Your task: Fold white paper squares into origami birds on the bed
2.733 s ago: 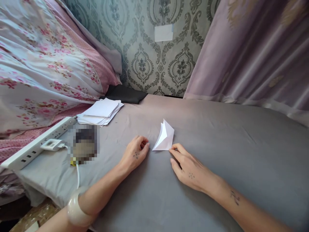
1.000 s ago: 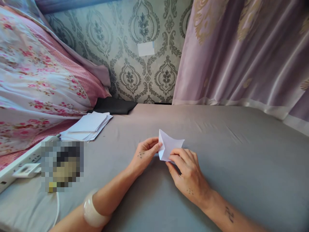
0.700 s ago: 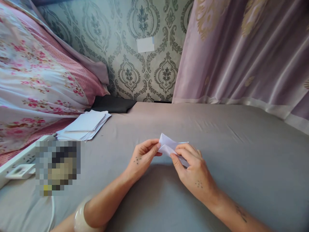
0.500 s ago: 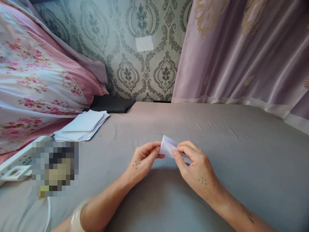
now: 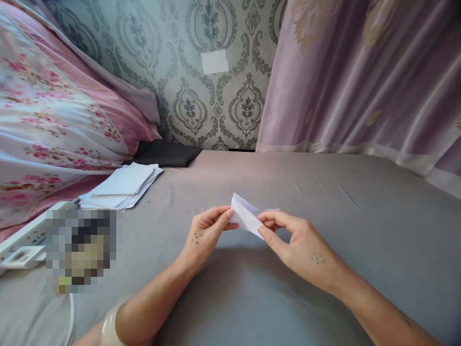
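Note:
A folded piece of white paper (image 5: 247, 216) is held up between my two hands, above the grey sheet. My left hand (image 5: 209, 233) pinches its left end between thumb and fingers. At the lower right edge, the thumb and fingertips of my right hand (image 5: 297, 245) close on the paper. Its layers stand slightly apart: one corner points up near the left hand, and another flap sticks out to the right behind the right fingers. Small dark dots mark the backs of both hands.
Loose white sheets (image 5: 122, 186) lie stacked at the left, beside a black flat item (image 5: 165, 153). A white power strip (image 5: 36, 230) and a blurred-out object (image 5: 86, 250) with a white cable are nearer me. Floral fabric (image 5: 54, 120) hangs left, a mauve curtain (image 5: 342, 86) right.
Both hands have shifted slightly, the left one leftward with the paper. My right hand has turned and drawn back to the right, so more of the paper and its right flap shows.

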Demonstrator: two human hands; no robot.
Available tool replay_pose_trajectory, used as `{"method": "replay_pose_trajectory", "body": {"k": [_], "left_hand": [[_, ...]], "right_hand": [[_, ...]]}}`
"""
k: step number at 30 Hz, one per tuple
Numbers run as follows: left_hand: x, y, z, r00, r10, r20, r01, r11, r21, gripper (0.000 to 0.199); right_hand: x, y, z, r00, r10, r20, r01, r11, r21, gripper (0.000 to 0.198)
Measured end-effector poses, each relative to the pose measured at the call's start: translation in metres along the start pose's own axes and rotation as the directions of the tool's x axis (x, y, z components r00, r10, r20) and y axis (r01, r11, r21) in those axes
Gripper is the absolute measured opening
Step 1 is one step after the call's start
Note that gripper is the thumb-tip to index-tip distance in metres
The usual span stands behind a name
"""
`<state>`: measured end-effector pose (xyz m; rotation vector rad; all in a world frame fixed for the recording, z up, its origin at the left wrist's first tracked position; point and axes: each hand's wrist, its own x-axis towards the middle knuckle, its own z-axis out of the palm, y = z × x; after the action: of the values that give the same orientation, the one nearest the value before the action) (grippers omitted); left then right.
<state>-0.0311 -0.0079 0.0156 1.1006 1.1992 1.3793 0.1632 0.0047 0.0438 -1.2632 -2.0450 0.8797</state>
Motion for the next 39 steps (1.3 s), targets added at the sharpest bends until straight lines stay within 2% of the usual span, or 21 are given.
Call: {"method": "replay_pose_trajectory", "body": {"k": [3,8,10,12,15,18,20,22,27,31,34,37,39], "left_hand": [[0.000,0.000,0.000,0.999,0.005,0.033,-0.006,1.000,0.009,0.024],[-0.007,0.000,0.005,0.995,0.007,0.103,-0.015,0.997,0.078,0.021],[-0.009,0.002,0.005,0.993,0.001,0.119,-0.013,0.995,0.100,0.021],[-0.009,0.003,0.004,0.993,-0.008,0.117,-0.003,0.995,0.098,0.021],[-0.005,0.004,0.001,0.996,-0.045,0.081,0.042,0.998,0.040,0.025],[0.000,0.001,-0.004,0.994,-0.096,0.053,0.098,0.995,-0.036,0.028],[0.002,-0.002,-0.006,0.991,-0.125,0.052,0.128,0.990,-0.066,0.029],[0.004,-0.003,-0.007,0.988,-0.146,0.053,0.150,0.985,-0.085,0.029],[0.003,-0.001,-0.005,0.987,-0.155,0.050,0.159,0.984,-0.086,0.027],[0.003,0.000,-0.006,0.987,-0.149,0.055,0.153,0.985,-0.077,0.028],[0.005,-0.001,-0.009,0.990,-0.139,0.014,0.140,0.987,-0.085,0.028],[0.008,-0.003,-0.013,0.992,-0.125,-0.018,0.123,0.988,-0.097,0.027],[0.010,-0.004,-0.015,0.993,-0.120,-0.019,0.117,0.988,-0.102,0.027]], "right_hand": [[0.000,0.000,0.001,0.995,0.055,0.079,-0.058,0.997,0.045,0.021],[-0.002,0.003,0.014,0.997,0.075,-0.005,-0.075,0.996,0.049,0.012],[-0.003,0.002,0.014,0.999,0.035,0.009,-0.035,0.998,0.042,0.012],[-0.005,-0.001,0.008,0.996,-0.035,0.077,0.032,0.998,0.048,0.018],[-0.007,-0.005,-0.010,0.954,-0.192,0.230,0.180,0.981,0.071,0.022],[-0.009,-0.004,-0.024,0.887,-0.305,0.347,0.325,0.946,0.000,0.061],[-0.010,0.000,-0.026,0.863,-0.318,0.393,0.379,0.921,-0.087,0.075],[-0.009,0.003,-0.023,0.861,-0.316,0.399,0.400,0.905,-0.148,0.070],[-0.005,0.006,-0.016,0.877,-0.368,0.309,0.435,0.882,-0.182,0.049],[-0.008,0.002,-0.020,0.889,-0.330,0.318,0.404,0.891,-0.207,0.051],[-0.010,0.002,-0.023,0.897,-0.293,0.332,0.379,0.895,-0.234,0.056],[-0.007,0.006,-0.025,0.897,-0.324,0.302,0.402,0.882,-0.246,0.055],[-0.004,0.007,-0.025,0.880,-0.368,0.301,0.444,0.863,-0.242,0.050]]}}
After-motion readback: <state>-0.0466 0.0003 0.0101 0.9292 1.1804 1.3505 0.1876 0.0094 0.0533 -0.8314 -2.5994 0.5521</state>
